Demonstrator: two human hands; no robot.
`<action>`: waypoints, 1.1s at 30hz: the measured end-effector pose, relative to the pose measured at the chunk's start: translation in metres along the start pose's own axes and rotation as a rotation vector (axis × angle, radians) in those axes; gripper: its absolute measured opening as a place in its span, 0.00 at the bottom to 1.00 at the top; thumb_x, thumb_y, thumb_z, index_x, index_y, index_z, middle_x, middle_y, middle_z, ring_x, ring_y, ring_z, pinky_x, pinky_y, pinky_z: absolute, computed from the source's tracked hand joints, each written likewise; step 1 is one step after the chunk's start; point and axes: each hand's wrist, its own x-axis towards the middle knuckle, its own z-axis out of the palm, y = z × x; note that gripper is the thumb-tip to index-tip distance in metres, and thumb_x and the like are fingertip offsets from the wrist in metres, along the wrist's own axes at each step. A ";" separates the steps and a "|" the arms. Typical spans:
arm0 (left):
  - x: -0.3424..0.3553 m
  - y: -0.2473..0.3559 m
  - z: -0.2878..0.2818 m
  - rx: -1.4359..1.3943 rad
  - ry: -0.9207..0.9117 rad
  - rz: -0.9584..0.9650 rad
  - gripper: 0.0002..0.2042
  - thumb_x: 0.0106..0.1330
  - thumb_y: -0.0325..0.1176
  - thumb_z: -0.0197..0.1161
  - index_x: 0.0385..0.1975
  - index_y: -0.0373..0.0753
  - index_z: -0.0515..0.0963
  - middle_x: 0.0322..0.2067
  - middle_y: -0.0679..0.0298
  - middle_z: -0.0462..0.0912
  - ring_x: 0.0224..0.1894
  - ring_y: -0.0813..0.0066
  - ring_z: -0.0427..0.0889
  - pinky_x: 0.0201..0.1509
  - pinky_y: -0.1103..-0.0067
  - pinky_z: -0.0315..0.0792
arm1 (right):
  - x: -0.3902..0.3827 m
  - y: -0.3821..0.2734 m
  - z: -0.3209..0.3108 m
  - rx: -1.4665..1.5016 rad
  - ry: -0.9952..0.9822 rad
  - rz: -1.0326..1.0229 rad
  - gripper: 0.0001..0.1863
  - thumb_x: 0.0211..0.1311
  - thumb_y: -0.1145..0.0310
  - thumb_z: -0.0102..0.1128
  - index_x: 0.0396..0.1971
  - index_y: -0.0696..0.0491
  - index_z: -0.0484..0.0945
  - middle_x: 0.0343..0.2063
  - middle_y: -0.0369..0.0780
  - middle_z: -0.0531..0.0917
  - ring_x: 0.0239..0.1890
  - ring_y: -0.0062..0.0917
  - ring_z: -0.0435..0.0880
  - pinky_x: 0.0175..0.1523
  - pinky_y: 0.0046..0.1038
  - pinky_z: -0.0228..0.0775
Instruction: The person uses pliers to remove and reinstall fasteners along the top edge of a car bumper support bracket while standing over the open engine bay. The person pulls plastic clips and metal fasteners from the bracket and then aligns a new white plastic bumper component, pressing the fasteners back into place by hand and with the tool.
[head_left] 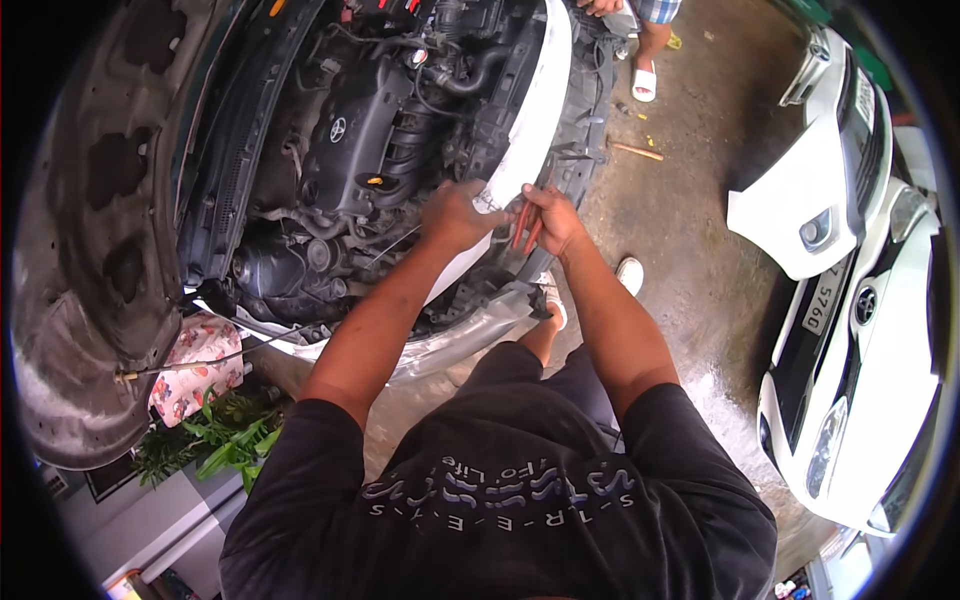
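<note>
Both my hands meet over the white front crossbar of a car whose hood is up. In my right hand is a pair of red-handled pliers, its handles hanging below my fingers and its jaws hidden. My left hand is closed at the crossbar's inner edge, its fingertips close to the pliers. A small metal piece shows by those fingertips, too small to name. Left of my left hand lies the engine bay, with a black engine cover and a yellow dipstick handle.
The raised hood stands at the left, with a prop rod below it. Grey front metalwork lies before my legs. At the far right are a detached white bumper and a white car. Another person's sandalled foot is beyond the crossbar.
</note>
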 end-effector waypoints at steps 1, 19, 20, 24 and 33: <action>-0.001 -0.003 0.006 0.000 0.063 0.036 0.37 0.48 0.60 0.82 0.55 0.43 0.86 0.48 0.46 0.86 0.54 0.48 0.86 0.56 0.59 0.80 | 0.001 0.004 -0.002 -0.001 0.001 0.007 0.10 0.74 0.68 0.66 0.42 0.56 0.74 0.30 0.40 0.83 0.32 0.30 0.86 0.42 0.38 0.86; 0.056 -0.049 0.033 -0.190 -0.294 -0.012 0.26 0.57 0.45 0.82 0.49 0.33 0.88 0.43 0.47 0.91 0.45 0.57 0.91 0.52 0.68 0.80 | 0.023 0.028 -0.027 -0.022 0.179 0.048 0.17 0.73 0.69 0.67 0.51 0.56 0.68 0.35 0.40 0.80 0.35 0.30 0.83 0.47 0.44 0.87; 0.061 -0.046 0.031 -0.230 -0.373 -0.004 0.21 0.61 0.41 0.79 0.48 0.32 0.88 0.42 0.50 0.91 0.43 0.63 0.90 0.51 0.70 0.80 | 0.025 0.027 -0.032 -0.014 0.165 0.052 0.17 0.73 0.68 0.68 0.51 0.56 0.68 0.37 0.40 0.80 0.36 0.29 0.83 0.47 0.43 0.87; 0.065 -0.038 0.030 -0.244 -0.412 0.005 0.19 0.63 0.37 0.78 0.49 0.31 0.88 0.42 0.51 0.92 0.43 0.65 0.89 0.51 0.71 0.79 | 0.026 0.031 -0.041 -0.003 0.159 0.059 0.19 0.72 0.67 0.68 0.53 0.56 0.69 0.42 0.40 0.79 0.39 0.30 0.83 0.47 0.43 0.87; 0.067 -0.034 0.025 -0.160 -0.473 -0.008 0.22 0.65 0.38 0.75 0.54 0.30 0.85 0.45 0.47 0.90 0.46 0.62 0.89 0.52 0.69 0.79 | 0.038 0.040 -0.051 -0.049 0.164 0.071 0.16 0.75 0.68 0.65 0.53 0.57 0.70 0.39 0.41 0.81 0.36 0.30 0.83 0.44 0.42 0.86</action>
